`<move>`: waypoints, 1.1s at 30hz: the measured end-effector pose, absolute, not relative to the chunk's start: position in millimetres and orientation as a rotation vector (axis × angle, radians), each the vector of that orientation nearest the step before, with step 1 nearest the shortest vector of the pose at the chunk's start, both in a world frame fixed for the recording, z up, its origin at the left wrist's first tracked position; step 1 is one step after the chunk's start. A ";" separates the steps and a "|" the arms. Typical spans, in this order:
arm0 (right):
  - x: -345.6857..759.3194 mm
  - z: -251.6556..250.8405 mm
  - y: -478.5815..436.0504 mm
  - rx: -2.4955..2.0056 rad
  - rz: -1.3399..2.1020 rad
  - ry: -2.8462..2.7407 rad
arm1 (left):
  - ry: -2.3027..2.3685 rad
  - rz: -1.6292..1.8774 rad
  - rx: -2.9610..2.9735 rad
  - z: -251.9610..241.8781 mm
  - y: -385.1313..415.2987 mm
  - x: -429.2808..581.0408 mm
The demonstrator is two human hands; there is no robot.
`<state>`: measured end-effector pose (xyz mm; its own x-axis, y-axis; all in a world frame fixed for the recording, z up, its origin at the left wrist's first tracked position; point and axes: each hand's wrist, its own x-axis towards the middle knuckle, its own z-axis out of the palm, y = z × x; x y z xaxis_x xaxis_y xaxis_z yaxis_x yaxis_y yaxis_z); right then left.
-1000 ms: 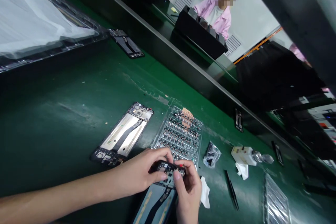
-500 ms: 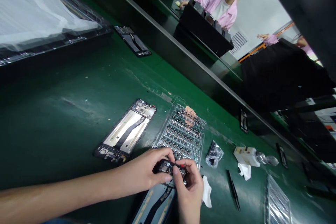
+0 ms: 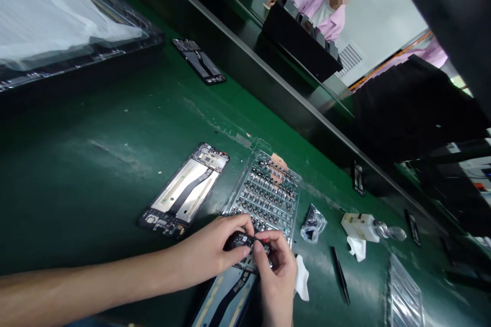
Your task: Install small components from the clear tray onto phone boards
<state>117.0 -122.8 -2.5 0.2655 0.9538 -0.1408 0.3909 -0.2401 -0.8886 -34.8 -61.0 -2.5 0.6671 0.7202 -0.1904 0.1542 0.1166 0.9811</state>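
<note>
My left hand [image 3: 222, 248] and right hand [image 3: 278, 271] grip the board end of a phone [image 3: 225, 302] toward the near edge of the worktop [image 3: 88, 204]; what detail they cover I cannot tell. Just beyond lies a parts tray [image 3: 268, 191], a second phone [image 3: 186, 189] near its left edge.

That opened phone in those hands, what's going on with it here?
A person holds the opened phone by its top end, with the left hand and right hand close together and fingertips on the exposed parts. Exactly what they grip is hidden. Just beyond is a clear tray of small parts. Another opened phone lies to the left on the green table; tweezers lie unused to the right.
</note>
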 end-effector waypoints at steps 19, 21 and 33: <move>119.7 -0.3 -125.9 -1.563 1.143 -1.061 | 0.775 0.484 1.456 -2.0 -62.6 -36.2; 125.4 -2.8 -126.7 -1.512 1.124 -0.909 | 0.792 0.499 1.467 0.7 -65.4 -38.3; 124.4 -3.2 -129.5 -1.200 1.129 -0.566 | 0.785 0.242 2.113 18.0 -86.3 -40.8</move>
